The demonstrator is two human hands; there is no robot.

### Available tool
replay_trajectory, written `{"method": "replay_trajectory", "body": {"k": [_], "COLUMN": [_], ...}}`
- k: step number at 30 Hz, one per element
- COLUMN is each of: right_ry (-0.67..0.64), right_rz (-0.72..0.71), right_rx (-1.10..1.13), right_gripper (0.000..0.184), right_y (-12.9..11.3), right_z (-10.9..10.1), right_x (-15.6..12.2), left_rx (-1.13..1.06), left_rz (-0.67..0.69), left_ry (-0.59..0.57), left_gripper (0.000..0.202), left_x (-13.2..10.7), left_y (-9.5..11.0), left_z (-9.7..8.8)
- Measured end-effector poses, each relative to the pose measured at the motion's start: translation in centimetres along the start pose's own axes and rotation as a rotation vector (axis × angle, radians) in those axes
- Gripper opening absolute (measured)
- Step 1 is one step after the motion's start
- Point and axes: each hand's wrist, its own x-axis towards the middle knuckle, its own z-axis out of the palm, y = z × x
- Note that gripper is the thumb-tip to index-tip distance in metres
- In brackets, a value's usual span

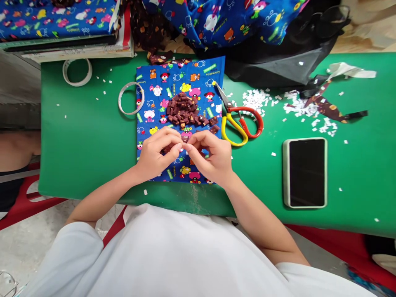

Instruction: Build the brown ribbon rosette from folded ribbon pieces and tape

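Note:
A blue cartoon-print cloth (154, 84) lies flat on the green table (89, 136). On it sits a pile of several small dark brown fabric pieces (185, 109). My left hand (156, 154) and my right hand (213, 159) meet fingertip to fingertip just below the pile. Together they pinch one small brown fabric piece (185, 140), mostly hidden by the fingers. Scissors with red and yellow handles (239, 121) lie right of the cloth, close to my right hand.
A phone (305, 172) lies face up at the right. Two tape rings (77, 72) (130, 98) rest left of the cloth. White paper scraps (256, 99) and brown fabric strips (328, 107) litter the right side. Folded printed fabric and a black bag crowd the far edge.

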Motion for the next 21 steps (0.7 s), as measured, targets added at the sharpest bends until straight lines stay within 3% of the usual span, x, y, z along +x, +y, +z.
{"method": "replay_trajectory", "body": {"k": [4, 7, 9, 14, 21], "right_ry": [0.159, 0.382, 0.449, 0.396, 0.420], "right_rz": [0.128, 0.218, 0.323, 0.532, 0.502], "right_rx": [-0.116, -0.353, -0.556, -0.854, -0.733], "right_gripper": [0.015, 0.012, 0.007, 0.006, 0.017], "right_y": [1.2, 3.2, 4.6, 6.7, 6.8], "right_z": [-2.2, -5.1, -6.9, -9.0, -9.4], "right_x": [1.1, 2.2, 2.8, 3.1, 2.9], "left_rx": [-0.024, -0.048, -0.059, -0.050, -0.074], "left_rz": [-0.029, -0.040, -0.048, -0.060, -0.101], "left_ry": [0.021, 0.034, 0.033, 0.020, 0.016], "left_gripper": [0.016, 0.016, 0.016, 0.015, 0.016], "left_x": [0.1, 0.1, 0.0, -0.1, 0.0], "left_y": [0.1, -0.1, -0.2, -0.2, -0.2], "left_z": [-0.1, -0.1, 0.0, 0.2, 0.1]}}
